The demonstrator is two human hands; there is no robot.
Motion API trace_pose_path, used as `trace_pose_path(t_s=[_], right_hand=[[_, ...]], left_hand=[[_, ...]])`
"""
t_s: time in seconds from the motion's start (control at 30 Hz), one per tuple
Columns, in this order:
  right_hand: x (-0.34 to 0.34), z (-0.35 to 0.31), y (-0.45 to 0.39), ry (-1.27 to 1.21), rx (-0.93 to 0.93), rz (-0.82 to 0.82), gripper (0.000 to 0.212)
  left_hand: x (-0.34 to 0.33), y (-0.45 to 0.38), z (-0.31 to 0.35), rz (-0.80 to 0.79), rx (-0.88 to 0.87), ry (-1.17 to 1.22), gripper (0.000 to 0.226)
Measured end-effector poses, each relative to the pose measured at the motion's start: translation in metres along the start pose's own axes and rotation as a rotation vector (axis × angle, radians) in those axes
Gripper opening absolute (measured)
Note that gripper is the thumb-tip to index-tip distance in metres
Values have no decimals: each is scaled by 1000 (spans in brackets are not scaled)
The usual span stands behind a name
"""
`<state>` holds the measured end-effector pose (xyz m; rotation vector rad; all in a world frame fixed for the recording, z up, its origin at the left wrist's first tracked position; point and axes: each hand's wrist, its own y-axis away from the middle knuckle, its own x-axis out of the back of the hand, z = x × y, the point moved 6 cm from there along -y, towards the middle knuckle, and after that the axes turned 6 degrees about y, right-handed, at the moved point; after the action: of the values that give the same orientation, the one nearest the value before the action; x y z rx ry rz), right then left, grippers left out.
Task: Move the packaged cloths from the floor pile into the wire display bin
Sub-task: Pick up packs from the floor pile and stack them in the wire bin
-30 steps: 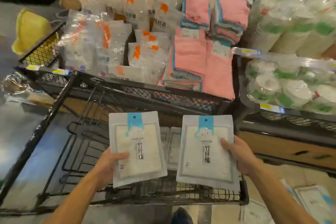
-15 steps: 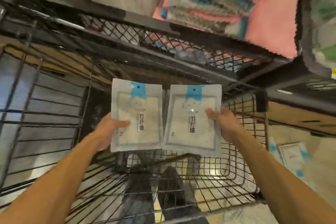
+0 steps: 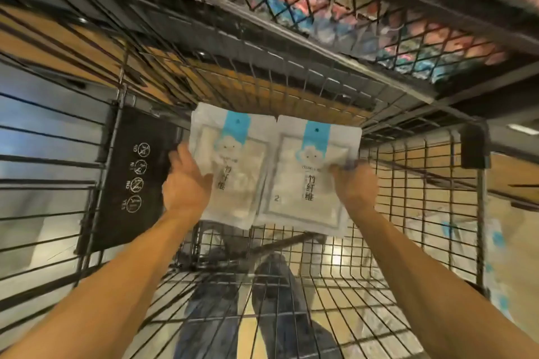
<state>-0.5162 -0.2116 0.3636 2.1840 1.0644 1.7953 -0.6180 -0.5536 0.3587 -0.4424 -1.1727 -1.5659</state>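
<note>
Two white cloth packets with blue top tabs are held side by side inside a black wire bin (image 3: 414, 245). My left hand (image 3: 186, 183) grips the left packet (image 3: 236, 166) by its left edge. My right hand (image 3: 354, 183) grips the right packet (image 3: 309, 183) by its right edge. The packets touch along their inner edges and hang low, close to the bin's far wall. More white packets (image 3: 493, 245) lie on the floor at the right, blurred.
Above the bin runs a mesh shelf (image 3: 320, 17) filled with pink and blue cloths. A black sign panel (image 3: 131, 181) hangs on the bin's left wall. My legs and shoes (image 3: 274, 294) show through the wire floor. Wooden shelf boards lie behind the far wall.
The view has tilted further down. Both hands have carried the two packets lower and deeper into the wire bin, and the packets have come together side by side.
</note>
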Motion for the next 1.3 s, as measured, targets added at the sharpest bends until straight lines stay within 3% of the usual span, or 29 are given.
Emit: trace_pose_path(t_s=[0.17, 0.23, 0.47, 0.73, 1.03, 1.3], right_hand=[[9, -12, 0, 269, 78, 81, 86], [20, -21, 4, 343, 136, 87, 96], [79, -53, 43, 426, 450, 120, 69], [191, -98, 126, 442, 628, 142, 80], [314, -98, 233, 380, 609, 210, 82], [383, -9, 316, 215, 395, 372, 82]], left_hand=[[-2, -3, 18, 42, -241, -386, 78], [0, -2, 22, 28, -293, -466, 76], [50, 26, 57, 35, -387, -572, 75], [181, 103, 146, 196, -468, -572, 76], [292, 198, 221, 195, -475, -468, 74], [316, 262, 256, 204, -737, -431, 70]])
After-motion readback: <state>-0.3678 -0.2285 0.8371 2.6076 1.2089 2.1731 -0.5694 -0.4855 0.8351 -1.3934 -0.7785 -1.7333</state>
